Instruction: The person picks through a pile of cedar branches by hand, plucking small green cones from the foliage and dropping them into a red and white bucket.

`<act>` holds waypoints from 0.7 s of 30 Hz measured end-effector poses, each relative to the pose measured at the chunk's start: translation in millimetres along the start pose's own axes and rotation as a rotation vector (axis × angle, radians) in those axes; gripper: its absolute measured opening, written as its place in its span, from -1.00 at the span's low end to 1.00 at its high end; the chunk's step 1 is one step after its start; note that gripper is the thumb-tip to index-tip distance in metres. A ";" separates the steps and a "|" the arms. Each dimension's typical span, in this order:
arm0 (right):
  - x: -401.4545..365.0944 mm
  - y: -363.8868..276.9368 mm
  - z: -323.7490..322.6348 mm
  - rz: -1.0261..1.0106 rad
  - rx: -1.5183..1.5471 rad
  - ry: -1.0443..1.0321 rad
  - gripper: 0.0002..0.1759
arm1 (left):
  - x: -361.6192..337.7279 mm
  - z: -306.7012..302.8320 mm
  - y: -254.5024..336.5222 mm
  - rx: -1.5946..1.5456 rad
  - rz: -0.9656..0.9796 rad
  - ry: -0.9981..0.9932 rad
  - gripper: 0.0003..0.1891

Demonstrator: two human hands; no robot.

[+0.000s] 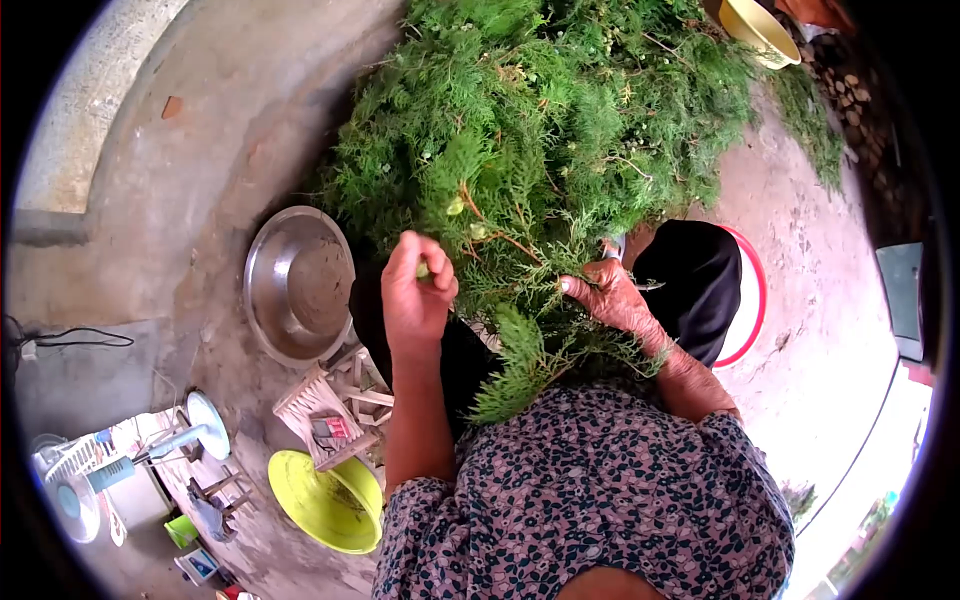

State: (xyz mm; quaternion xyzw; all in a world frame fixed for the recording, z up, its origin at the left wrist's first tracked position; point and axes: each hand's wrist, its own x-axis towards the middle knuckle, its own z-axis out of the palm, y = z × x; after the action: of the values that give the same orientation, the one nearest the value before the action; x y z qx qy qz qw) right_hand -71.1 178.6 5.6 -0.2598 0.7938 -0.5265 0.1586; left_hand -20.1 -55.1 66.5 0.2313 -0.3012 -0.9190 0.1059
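Observation:
My left hand is raised beside the greenery, fingers curled in a pinch around a small pale green piece that looks like a cone; most of it is hidden. My right hand grips a leafy conifer branch, thumb on top, over my lap. The branch has a brown stem and a few pale green cones. A feathery green sprig hangs down toward my patterned shirt. Behind my hands rises a large heap of cut conifer branches.
A steel basin stands on the floor at left, near a low wooden stool and a yellow-green basin. At right is a red-rimmed basin, partly behind my knee. A yellow bowl and a standing fan are farther off.

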 end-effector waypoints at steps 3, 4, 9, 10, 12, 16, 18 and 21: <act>-0.2 3.8 6.5 -0.012 0.020 -0.001 -0.35 | 0.2 3.9 -1.6 0.417 -0.038 -0.087 -0.76; -0.1 3.8 6.6 -0.015 0.023 -0.004 -0.35 | 2.2 3.4 -2.9 0.525 -0.033 -0.118 -0.71; 0.0 -10.3 2.2 0.015 -0.050 -0.056 -0.37 | 2.5 11.8 3.1 0.840 -0.100 -0.214 -0.63; 0.2 -12.8 1.7 -0.004 -0.104 -0.068 -0.38 | 3.8 12.7 4.6 0.880 -0.134 -0.211 -0.63; 0.3 -13.4 2.1 -0.006 -0.120 -0.078 -0.38 | 7.2 11.4 8.3 0.876 -0.184 -0.242 -0.69; -1.3 -9.3 3.5 -0.016 -0.052 -0.047 -0.39 | 12.8 -2.5 4.7 0.774 -0.141 -0.209 -0.81; -2.1 -10.0 4.3 0.029 -0.015 -0.060 -0.39 | 14.9 -10.6 -1.7 0.648 -0.133 -0.189 -0.84; -3.8 -13.3 11.0 0.002 0.015 -0.001 -0.39 | 14.1 -12.3 -19.8 0.335 0.034 -0.048 -0.83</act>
State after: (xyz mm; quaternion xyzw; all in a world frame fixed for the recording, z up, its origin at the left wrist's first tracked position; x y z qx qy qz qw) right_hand -58.9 168.4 13.5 -0.2579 0.7901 -0.5321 0.1614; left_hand -27.5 -50.2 40.7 0.2184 -0.4564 -0.8593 0.0743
